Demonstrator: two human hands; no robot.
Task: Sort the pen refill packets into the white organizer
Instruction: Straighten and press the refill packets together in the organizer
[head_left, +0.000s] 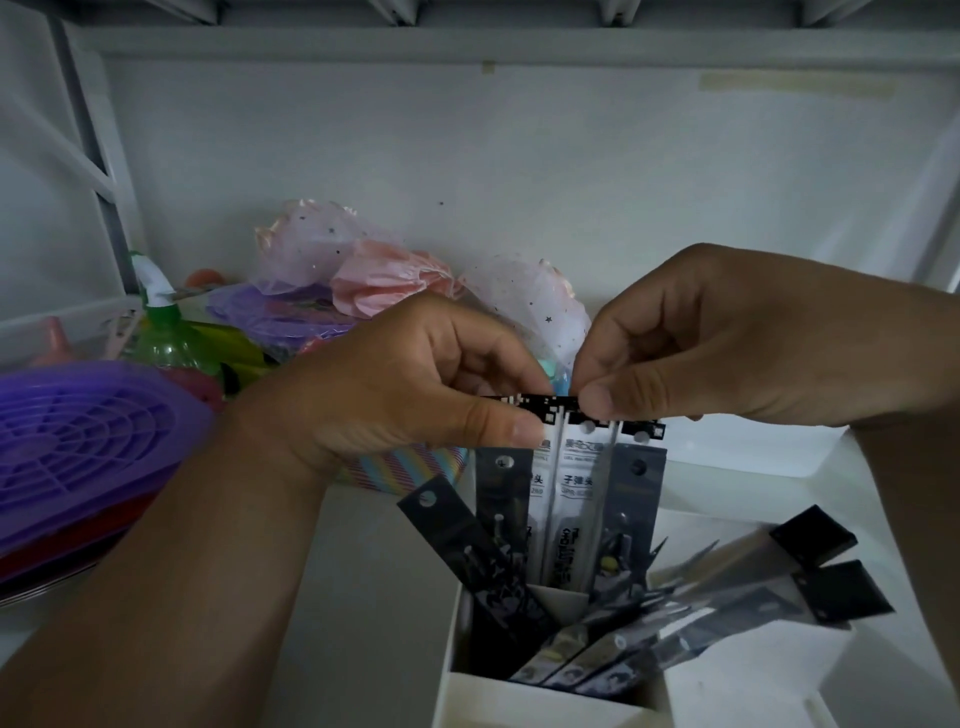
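Both hands pinch the black top edge of a row of white pen refill packets (574, 499) that hang upright over the white organizer (470, 696). My left hand (395, 379) grips the left end with thumb and fingers; my right hand (727, 343) grips the right end. The lower ends of the held packets dip into the organizer's left compartment. Dark grey packets (467, 551) stand in that compartment too, one leaning left. Several more dark packets (727, 603) lie slanted toward the right over the organizer's inner wall.
A purple ribbed lid (78, 441) on stacked plates sits at the left. Behind are a green bottle (166, 338), pink tulle decorations (374, 275) and a striped round box (410, 465). The white shelf wall (519, 156) closes the back.
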